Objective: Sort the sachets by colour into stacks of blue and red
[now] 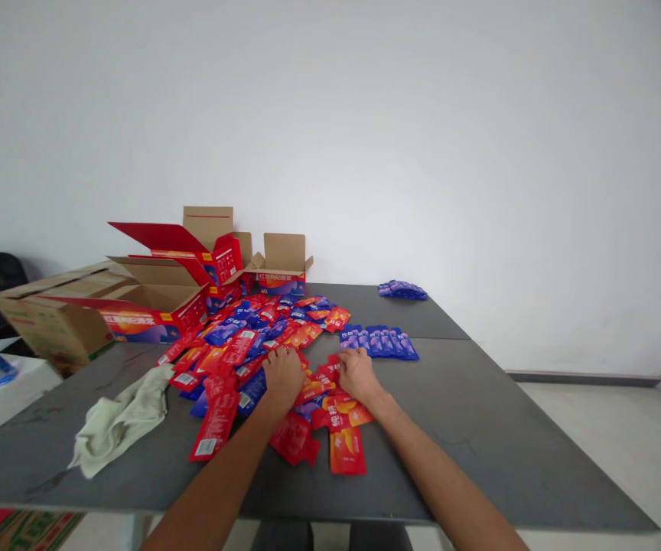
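Note:
A large pile of red and blue-purple sachets [239, 348] spreads over the middle of the table. My left hand [283, 376] rests on the right part of this pile, its fingers curled down; what is under the fingertips is hidden. My right hand [358, 373] is a little to the right, with bent fingers closed at the edge of a red sachet [333, 367]. Just beyond it lies a neat overlapping row of purple sachets [385, 343]. Between my forearms, more red sachets [347, 451] lie loose near the front of the table.
Open red cartons [158, 317] stand at the left and back, with another open carton [281, 283] by the wall. A large brown box [49, 314] is at far left. A pale cloth [121, 421] lies front left. Purple sachets [402, 290] are stacked at the table's [480, 444] back right.

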### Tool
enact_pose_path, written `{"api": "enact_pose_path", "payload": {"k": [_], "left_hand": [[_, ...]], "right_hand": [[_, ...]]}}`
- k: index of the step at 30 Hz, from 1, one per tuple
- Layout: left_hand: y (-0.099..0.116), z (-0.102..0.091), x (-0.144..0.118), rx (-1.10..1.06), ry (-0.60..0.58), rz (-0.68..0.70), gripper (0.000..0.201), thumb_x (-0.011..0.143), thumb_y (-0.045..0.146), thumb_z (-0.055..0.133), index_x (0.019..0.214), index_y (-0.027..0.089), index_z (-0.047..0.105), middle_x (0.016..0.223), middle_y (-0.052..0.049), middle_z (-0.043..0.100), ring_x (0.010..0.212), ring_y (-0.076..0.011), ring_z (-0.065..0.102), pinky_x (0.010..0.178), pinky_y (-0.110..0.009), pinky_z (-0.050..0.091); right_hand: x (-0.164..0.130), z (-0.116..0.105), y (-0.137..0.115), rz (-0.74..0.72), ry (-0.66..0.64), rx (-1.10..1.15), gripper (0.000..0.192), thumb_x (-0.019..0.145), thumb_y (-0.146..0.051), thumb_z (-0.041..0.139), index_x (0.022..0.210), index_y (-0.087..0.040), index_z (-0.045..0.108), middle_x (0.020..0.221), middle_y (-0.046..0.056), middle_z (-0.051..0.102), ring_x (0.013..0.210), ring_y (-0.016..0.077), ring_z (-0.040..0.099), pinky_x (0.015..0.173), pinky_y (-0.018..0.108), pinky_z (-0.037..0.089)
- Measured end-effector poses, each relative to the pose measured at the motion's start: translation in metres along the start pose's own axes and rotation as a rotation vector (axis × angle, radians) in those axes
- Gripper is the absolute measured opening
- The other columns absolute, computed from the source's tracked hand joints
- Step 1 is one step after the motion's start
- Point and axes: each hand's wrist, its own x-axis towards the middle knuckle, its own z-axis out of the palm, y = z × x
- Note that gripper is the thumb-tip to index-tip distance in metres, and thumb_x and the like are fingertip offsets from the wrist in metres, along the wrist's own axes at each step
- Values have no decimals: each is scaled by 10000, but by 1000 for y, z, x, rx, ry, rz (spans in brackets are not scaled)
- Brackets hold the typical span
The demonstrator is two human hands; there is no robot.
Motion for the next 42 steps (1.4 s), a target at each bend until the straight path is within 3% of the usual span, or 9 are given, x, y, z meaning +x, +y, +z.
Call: {"api": "enact_pose_path", "payload": {"k": [7, 11, 15, 20, 24, 27, 32, 37, 42], "left_hand": [[-27, -2, -16, 38, -22, -101, 353, 852, 217, 547, 1190, 125, 583, 1200, -199, 571, 1114, -334, 534, 875, -471, 437], [-33, -8, -22, 29, -79, -73, 351, 864, 210, 538, 1203, 124, 567, 1204, -204, 582, 1110, -329, 559, 873, -454, 456], [-32, -11, -24, 35, -99, 13, 340, 877, 208, 533, 1206, 131, 570, 1191, -210, 614, 1118, -332, 585, 880, -447, 470], [-27, -18, -16, 8, -46, 81, 355, 933, 85, 323, 1157, 98, 597, 1038, -198, 685, 978, -275, 676, 806, -365, 506], [-19, -32, -5, -47, -11, 93, 350, 918, 64, 358, 1145, 132, 615, 1051, -170, 703, 999, -243, 679, 827, -322, 503], [-6, -45, 4, -220, 47, 124, 373, 886, 62, 423, 1189, 162, 616, 1135, -149, 699, 1071, -237, 659, 906, -328, 489], [27, -46, 24, -759, 131, 143, 427, 790, -9, 466, 1130, 163, 659, 1161, -101, 713, 1114, -201, 646, 988, -306, 466], [60, -19, 39, -1272, 25, -36, 338, 737, 34, 564, 1043, 124, 677, 1016, -123, 738, 917, -192, 697, 816, -295, 536], [72, 6, 44, -1601, -141, -170, 370, 709, 329, 740, 1001, 111, 673, 864, -92, 732, 718, -176, 689, 636, -272, 535]], "right_hand": [[-10, -9, -21, 78, -72, -40, 291, 905, -210, 447, 1037, -226, 705, 1145, 84, 660, 1032, 237, 546, 871, 340, 388], [-24, -9, -26, 175, -70, 1, 351, 976, -334, 359, 1135, -259, 663, 1252, 91, 609, 1088, 257, 559, 845, 357, 424], [-34, -4, -28, 199, -129, 72, 424, 1008, -444, 284, 1124, -268, 652, 1250, 87, 620, 1094, 259, 586, 862, 374, 438], [-39, 1, -31, 198, -132, 91, 402, 1008, -434, 295, 1131, -255, 634, 1240, 88, 650, 1125, 262, 591, 878, 373, 434], [-40, -4, -29, 193, -120, 107, 393, 1007, -439, 303, 1088, -248, 638, 1196, 86, 677, 1089, 246, 618, 857, 349, 432], [-37, -9, -26, 204, -92, 122, 416, 1013, -436, 280, 1044, -244, 647, 1155, 84, 691, 1053, 235, 631, 836, 329, 429], [-20, -15, -21, 178, 130, 396, 376, 998, -403, 329, 1012, -213, 652, 1028, 65, 705, 951, 188, 629, 818, 272, 421], [1, -14, -11, 162, 308, 726, 395, 959, -497, 396, 726, -209, 533, 647, -42, 530, 604, 130, 466, 590, 224, 360], [13, -13, 1, 221, 374, 849, 387, 917, -506, 474, 662, -220, 426, 593, -69, 366, 563, 111, 338, 522, 217, 275]]}}
